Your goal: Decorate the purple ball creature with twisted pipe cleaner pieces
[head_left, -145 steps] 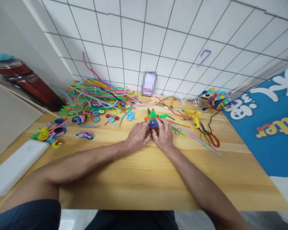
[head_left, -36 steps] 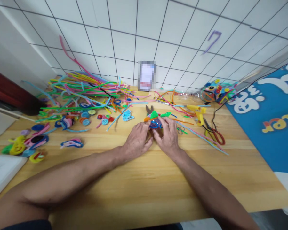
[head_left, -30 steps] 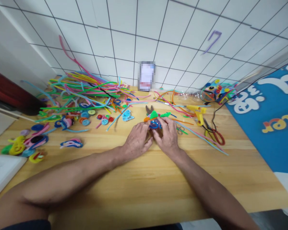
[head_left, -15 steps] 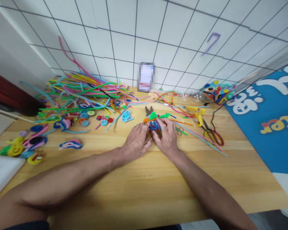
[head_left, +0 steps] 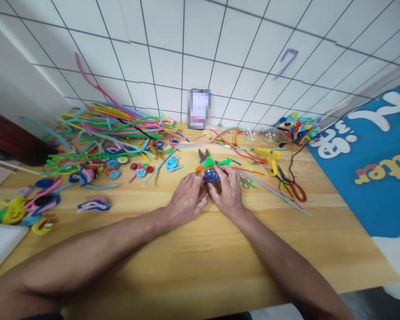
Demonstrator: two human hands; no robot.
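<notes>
Between my two hands is a small pipe-cleaner craft point(head_left: 210, 175), with a shiny, clear-looking blue middle and green and orange fuzzy parts on top. My left hand point(head_left: 186, 195) is closed on its left side, fingertips by the orange part. From the right, my right hand point(head_left: 230, 191) grips it with bent fingers near the green part point(head_left: 209, 162). The fingers hide much of the craft's sides. Just behind it, dark plier-like jaws point(head_left: 204, 154) point away from me; their handles are out of sight.
A big heap of pipe cleaners point(head_left: 113, 124) lies at the back left, with coiled pieces point(head_left: 16, 209) nearer. A phone point(head_left: 199, 109) leans on the tiled wall. Rightward are a yellow glue gun point(head_left: 270, 158), red-handled scissors point(head_left: 298, 191) and a decorated clear container point(head_left: 296, 129).
The camera view has shifted slightly, so the table and wall sit a little further left. Both hands keep their hold on the craft, with hardly any visible finger movement.
</notes>
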